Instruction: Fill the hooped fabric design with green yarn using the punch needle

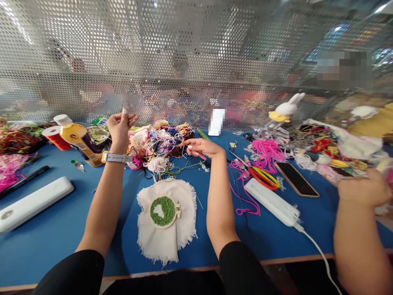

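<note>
Over the left edge of a tangled yarn pile (159,143), my left hand (119,125) is raised, thumb pressed against the index finger and the other fingers fanned out. A white covering or nail tops the thumb. My right hand (202,148) hovers at the pile's right side, fingertips pinched and pointing left. What either pinch holds is too fine to make out. Below them lies a white frayed cloth (187,205) with a small embroidery hoop (150,211) on it. Green looped stitching (167,205) surrounds a bare white patch inside the hoop. A green strand (193,164) lies beneath my right hand.
To the left are a drink bottle (78,139), red thread spool (57,138), white case (37,204) and black pen (26,180). Rightward lie orange-yellow scissors (264,178), pink yarn (267,149), a cabled white device (273,203) and a phone (297,179). Another person's arm (359,229) reaches in.
</note>
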`<state>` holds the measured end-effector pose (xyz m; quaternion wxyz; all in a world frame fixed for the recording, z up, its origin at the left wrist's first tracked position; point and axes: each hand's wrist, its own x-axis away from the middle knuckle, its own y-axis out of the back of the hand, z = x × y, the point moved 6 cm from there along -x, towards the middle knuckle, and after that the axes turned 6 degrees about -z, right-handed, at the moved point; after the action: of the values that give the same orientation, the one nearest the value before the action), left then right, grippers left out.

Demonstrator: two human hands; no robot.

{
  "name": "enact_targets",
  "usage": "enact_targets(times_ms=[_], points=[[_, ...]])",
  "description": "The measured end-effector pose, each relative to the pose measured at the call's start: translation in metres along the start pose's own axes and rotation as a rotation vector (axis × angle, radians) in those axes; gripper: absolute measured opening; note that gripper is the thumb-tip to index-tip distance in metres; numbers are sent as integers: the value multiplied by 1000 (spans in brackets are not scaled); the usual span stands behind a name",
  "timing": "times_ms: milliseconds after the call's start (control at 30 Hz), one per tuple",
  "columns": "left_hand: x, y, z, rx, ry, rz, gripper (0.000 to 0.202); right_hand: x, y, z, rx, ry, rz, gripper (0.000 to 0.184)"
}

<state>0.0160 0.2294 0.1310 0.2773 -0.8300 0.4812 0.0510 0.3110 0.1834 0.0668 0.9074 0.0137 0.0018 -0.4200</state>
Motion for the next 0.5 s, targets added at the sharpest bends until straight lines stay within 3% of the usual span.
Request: enact_targets(times_ms=[233,400,500], points=[[-12,19,4,-137,-119,-128,28,5,2,0,-60,-1,-18,27],[-9,14,2,-525,-196,28,26,3,3,-2,-154,-3,-51,25],[6,2,-7,-655,-239,154,19,-8,4,-1,-250,30,-118,23]])
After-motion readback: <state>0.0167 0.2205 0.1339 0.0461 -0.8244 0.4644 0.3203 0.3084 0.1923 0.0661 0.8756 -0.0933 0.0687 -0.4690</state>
